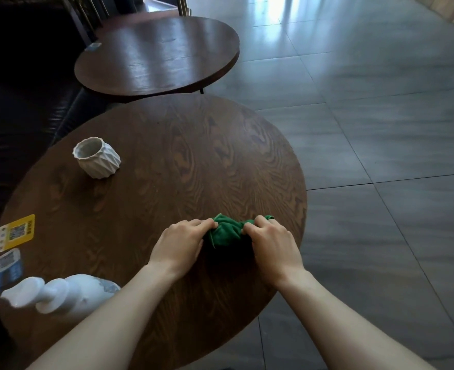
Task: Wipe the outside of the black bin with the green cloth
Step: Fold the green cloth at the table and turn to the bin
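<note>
Two round wooden tables (151, 161) are being shown on grey tiles; one green cloth (227, 231) is being gripped by the left hand (180, 245) and the right hand (272, 245), beside one white pot (97, 158).

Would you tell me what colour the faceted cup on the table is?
White, matte; the cup shows best in the head view.

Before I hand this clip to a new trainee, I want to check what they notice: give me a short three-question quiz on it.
1. True or false: both hands grip the green cloth.
2. Which stands nearest the left hand? A the white faceted pot, B the white pump bottle, C the far table.
3. Fill in: the black bin is ____ in this view.

Key: 1 true; 2 B; 3 not visible.
</note>
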Available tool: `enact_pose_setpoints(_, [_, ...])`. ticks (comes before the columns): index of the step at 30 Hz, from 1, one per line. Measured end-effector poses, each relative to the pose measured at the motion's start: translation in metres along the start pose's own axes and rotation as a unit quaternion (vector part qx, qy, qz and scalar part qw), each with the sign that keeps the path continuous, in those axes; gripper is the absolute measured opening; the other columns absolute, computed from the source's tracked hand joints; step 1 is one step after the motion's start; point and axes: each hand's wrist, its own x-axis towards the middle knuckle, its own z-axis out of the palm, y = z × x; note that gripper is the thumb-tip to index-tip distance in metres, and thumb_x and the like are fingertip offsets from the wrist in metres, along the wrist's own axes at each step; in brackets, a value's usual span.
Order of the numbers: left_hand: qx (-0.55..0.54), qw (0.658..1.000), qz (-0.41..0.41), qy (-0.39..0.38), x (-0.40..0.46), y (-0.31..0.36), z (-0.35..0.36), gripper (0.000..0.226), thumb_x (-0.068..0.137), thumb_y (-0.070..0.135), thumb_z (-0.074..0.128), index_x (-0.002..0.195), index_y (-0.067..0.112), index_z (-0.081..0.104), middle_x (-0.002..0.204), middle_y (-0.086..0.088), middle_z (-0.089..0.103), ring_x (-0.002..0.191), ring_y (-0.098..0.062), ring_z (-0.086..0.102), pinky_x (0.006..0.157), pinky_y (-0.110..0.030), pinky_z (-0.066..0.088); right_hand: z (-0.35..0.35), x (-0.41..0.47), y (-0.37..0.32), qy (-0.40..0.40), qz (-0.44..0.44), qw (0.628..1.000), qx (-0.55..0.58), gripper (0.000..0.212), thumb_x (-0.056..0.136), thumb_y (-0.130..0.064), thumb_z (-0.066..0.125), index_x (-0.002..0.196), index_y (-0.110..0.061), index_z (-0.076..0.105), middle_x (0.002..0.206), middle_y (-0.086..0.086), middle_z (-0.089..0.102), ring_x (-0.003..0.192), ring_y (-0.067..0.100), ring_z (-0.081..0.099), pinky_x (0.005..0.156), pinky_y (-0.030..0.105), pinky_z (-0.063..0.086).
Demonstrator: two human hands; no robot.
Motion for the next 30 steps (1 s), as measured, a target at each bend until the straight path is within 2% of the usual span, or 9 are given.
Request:
enact_pose_setpoints(8, [0.017, 1.0, -0.012, 0.024, -0.034, 0.007, -0.067, 0.046, 0.094, 0.014, 0.065, 0.136, 0.033, 0.06, 0.132, 0.011, 0.068, 0.108, -0.022, 0.067, 0.084, -0.043, 0.058, -0.05, -0.018, -0.034, 0.007, -0.026, 1.0, -0.008, 0.028, 0.099, -0.011, 0.059, 0.124, -0.023, 0.063, 0.114, 0.0, 0.062, 0.097, 0.021, 0.06, 0.074, 0.036, 0.058])
enact_pose_setpoints(15, [0.021, 0.997, -0.038, 0.069, -0.083, 0.015, -0.152, 0.049, 0.099, 0.02, 0.058, 0.144, 0.04, 0.053, 0.141, 0.02, 0.061, 0.116, -0.013, 0.063, 0.093, -0.034, 0.054, -0.126, -0.031, -0.085, 0.043, -0.061, 0.996, -0.042, 0.027, 0.099, -0.014, 0.06, 0.124, -0.025, 0.063, 0.113, -0.001, 0.062, 0.097, 0.022, 0.061, 0.072, 0.037, 0.057])
enact_pose_setpoints(20, [0.002, 0.992, -0.044, 0.121, -0.134, 0.025, -0.224, 0.05, 0.101, 0.017, 0.055, 0.145, 0.04, 0.052, 0.142, 0.019, 0.061, 0.12, -0.012, 0.062, 0.1, -0.033, 0.052, -0.2, -0.06, -0.138, 0.081, -0.078, 0.992, -0.053, 0.024, 0.095, -0.016, 0.066, 0.117, -0.025, 0.068, 0.106, -0.001, 0.064, 0.093, 0.023, 0.064, 0.065, 0.038, 0.056])
enact_pose_setpoints(23, [-0.004, 0.988, -0.045, 0.145, -0.164, 0.029, -0.257, 0.049, 0.101, 0.016, 0.055, 0.144, 0.04, 0.052, 0.142, 0.02, 0.06, 0.12, -0.012, 0.062, 0.1, -0.034, 0.052, -0.232, -0.082, -0.167, 0.099, -0.093, 0.988, -0.068, 0.026, 0.098, -0.018, 0.06, 0.122, -0.026, 0.064, 0.112, -0.001, 0.063, 0.1, 0.023, 0.062, 0.072, 0.039, 0.056])
enact_pose_setpoints(30, [0.01, 0.979, -0.051, 0.199, -0.263, 0.03, -0.342, 0.048, 0.098, 0.018, 0.056, 0.141, 0.041, 0.055, 0.139, 0.017, 0.064, 0.118, -0.018, 0.065, 0.095, -0.036, 0.053, -0.307, -0.155, -0.26, 0.147, -0.104, 0.979, -0.092, 0.031, 0.099, -0.017, 0.056, 0.127, -0.029, 0.061, 0.114, -0.002, 0.061, 0.104, 0.023, 0.06, 0.075, 0.039, 0.055])
